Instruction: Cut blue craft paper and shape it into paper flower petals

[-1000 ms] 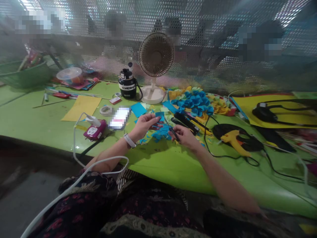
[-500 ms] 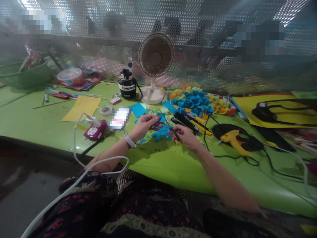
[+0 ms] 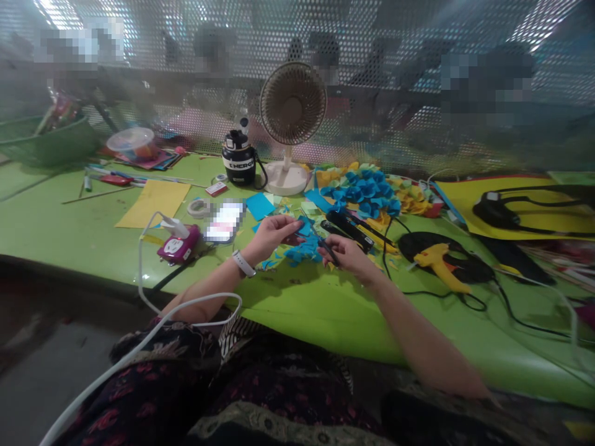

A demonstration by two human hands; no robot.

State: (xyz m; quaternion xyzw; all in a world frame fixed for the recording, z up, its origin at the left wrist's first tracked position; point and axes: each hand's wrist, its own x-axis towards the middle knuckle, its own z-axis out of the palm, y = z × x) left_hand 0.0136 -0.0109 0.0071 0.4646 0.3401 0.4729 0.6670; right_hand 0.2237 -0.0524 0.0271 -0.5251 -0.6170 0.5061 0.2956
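Observation:
My left hand [image 3: 272, 234] pinches a small piece of blue paper [image 3: 305, 227] at its fingertips. My right hand [image 3: 348, 255] is shut on a pair of dark, narrow-bladed scissors [image 3: 323, 240], whose blades point up and to the left at the paper. The two hands are close together above the table. Below them lies a scatter of blue paper scraps [image 3: 301, 253]. Most of the scissor handles are hidden inside my right hand.
A heap of blue and yellow paper flowers [image 3: 365, 192] lies beyond my hands. Nearby are black tools [image 3: 348, 224], a yellow glue gun [image 3: 439, 267], a blurred phone [image 3: 225, 222], a magenta socket [image 3: 179, 244] with white cable, a tape roll [image 3: 199, 207], and a fan [image 3: 292, 105].
My left hand has turned slightly and the blue paper now sits a little lower and further right. The scissor tips have shifted slightly left against it.

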